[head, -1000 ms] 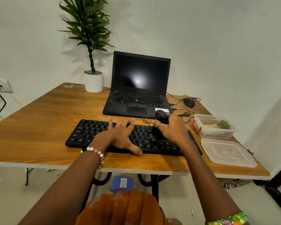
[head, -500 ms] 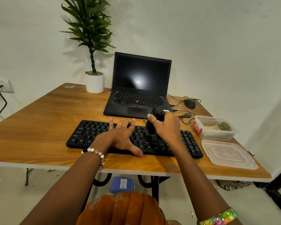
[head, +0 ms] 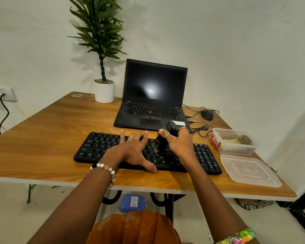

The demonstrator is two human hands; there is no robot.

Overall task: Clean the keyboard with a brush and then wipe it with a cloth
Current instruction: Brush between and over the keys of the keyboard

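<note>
Wooden desk (head: pixel 42 141), left grip (head: pixel 132 150) flat on keyboard (head: pixel 206 159), legible "Ctrl", right grip (head: pixel 179 143) clutching blurred, probably bristled brush (head: pixel 161 143)

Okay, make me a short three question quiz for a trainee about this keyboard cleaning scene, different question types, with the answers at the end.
1. True or false: the left hand lies flat with spread fingers on the keyboard.
2. Multiple choice: what does the right hand grip? A) a cloth B) the black brush C) the mouse
3. Fill in: the loose lid lies on the table, in front of the open plastic ____.

Key: 1 true; 2 B; 3 container.
</note>
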